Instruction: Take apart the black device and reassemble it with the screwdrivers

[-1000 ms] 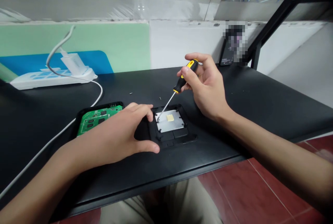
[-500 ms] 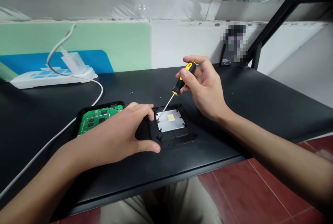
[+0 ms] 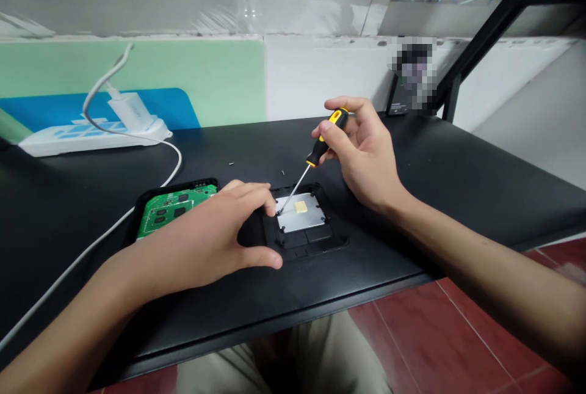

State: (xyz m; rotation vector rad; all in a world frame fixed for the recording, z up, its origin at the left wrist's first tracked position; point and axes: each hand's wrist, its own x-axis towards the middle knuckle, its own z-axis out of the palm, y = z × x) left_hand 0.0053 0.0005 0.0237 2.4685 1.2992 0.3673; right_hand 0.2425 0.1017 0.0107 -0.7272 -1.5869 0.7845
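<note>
Centrally, I view black cover (image 3: 293, 240) on desk (image 3: 274, 302), metal plate (image 3: 309, 220) inside. Right hand (image 3: 368, 156): fingers grasping screwdriver (image 3: 315, 156), tip at plate's left edge. Left hand (image 3: 213, 232): fingers parted, spread beside cover; contact I cannot tell. Green circuit board (image 3: 171, 207) left of cover, partly hidden behind left hand.

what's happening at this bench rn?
Someone's right hand holds a yellow-and-black screwdriver, its tip at the left edge of a metal plate on a black plastic panel. The left hand is spread at the panel's left side. A green circuit board in a black casing lies partly behind that arm; two tiny metal pieces lie beyond.
</note>
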